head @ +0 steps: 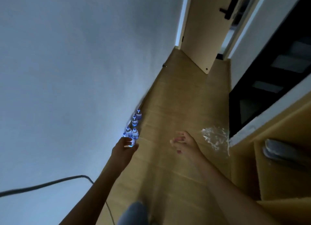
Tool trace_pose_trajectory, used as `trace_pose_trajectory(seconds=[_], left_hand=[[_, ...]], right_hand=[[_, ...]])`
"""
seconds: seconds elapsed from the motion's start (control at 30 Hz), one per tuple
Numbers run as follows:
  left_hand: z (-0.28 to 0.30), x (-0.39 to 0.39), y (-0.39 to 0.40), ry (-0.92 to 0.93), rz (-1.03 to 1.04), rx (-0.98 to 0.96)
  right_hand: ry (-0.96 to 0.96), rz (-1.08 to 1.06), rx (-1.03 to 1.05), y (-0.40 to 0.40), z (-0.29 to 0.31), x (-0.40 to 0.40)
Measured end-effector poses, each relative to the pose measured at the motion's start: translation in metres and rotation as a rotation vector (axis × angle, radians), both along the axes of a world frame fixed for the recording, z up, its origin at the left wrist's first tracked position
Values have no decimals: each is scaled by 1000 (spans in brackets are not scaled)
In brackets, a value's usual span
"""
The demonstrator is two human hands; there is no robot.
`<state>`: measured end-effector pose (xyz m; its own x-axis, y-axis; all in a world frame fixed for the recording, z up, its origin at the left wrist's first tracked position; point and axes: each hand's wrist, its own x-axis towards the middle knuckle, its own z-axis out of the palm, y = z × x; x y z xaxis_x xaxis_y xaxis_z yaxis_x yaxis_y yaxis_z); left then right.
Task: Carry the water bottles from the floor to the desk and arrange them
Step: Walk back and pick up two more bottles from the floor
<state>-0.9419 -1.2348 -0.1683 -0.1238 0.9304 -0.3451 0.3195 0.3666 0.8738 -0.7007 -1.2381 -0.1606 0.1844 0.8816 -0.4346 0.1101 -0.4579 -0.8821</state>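
Left hand on a bottle by the wall, right hand loose over the floor.

Nearest, the left hand (125, 146) curls its fingers round the closest small clear plastic water bottle with a blue cap (131, 143), upright on the tan wood-plank floor (176, 106) at its left edge against the white wall (75, 64). The right hand (182, 143) hangs apart, fingers loosely curled, holding nothing. Beyond stand the other clear blue-capped bottles (134, 122) in a row along that edge. Crumpled clear plastic wrap (215, 137) lies at the floor's right edge.

We see a dim, bluish room, soft motion blur throughout, wide-angle bending at edges, water bottles (134, 123) glowing blue.
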Motion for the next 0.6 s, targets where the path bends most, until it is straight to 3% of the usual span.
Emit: trace_pose_trajectory(seconds=[0.37,0.6], left_hand=[[-54,2,253,5,258,-49],[-73,13,347,14,441,-154]], right_hand=[[-60,264,-89,290,-43,-17],[-92,514,-139,433,-64,-32]])
